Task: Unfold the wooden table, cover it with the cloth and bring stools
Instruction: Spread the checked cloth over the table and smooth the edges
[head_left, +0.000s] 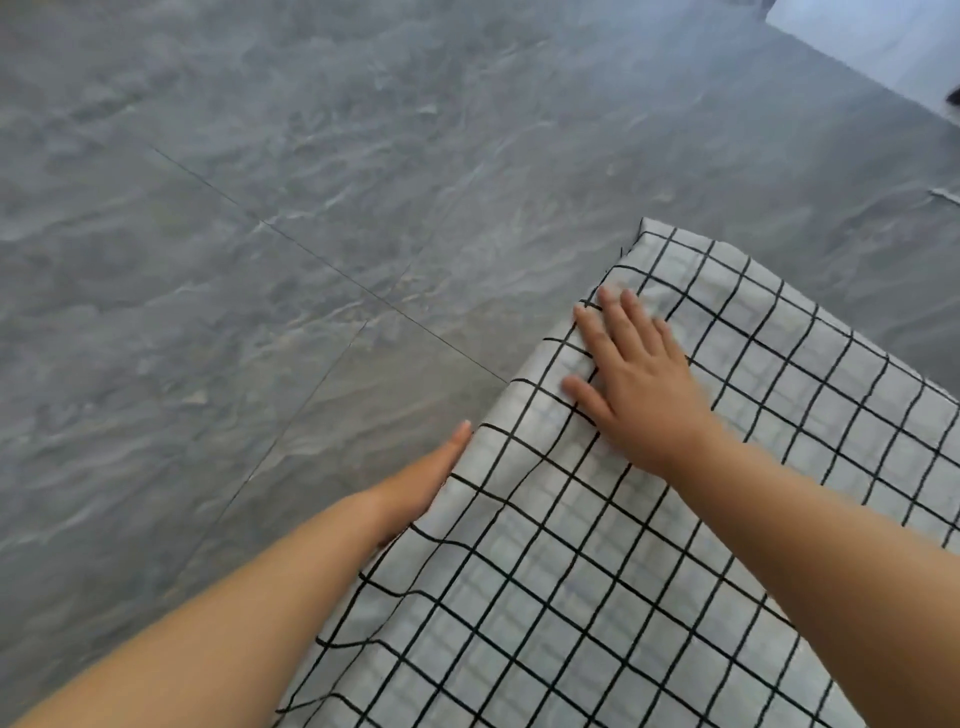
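A white cloth with a black grid pattern lies spread over the table at the lower right; the wood beneath is fully hidden. My right hand lies flat on top of the cloth near the table's left edge, fingers spread. My left hand presses flat against the side of the hanging cloth at that same edge, its fingers partly hidden behind the fabric. Neither hand pinches the cloth. No stools are in view.
Grey marbled floor tiles fill the left and top of the view. A pale wall or panel stands at the top right corner, with a small dark object at its foot.
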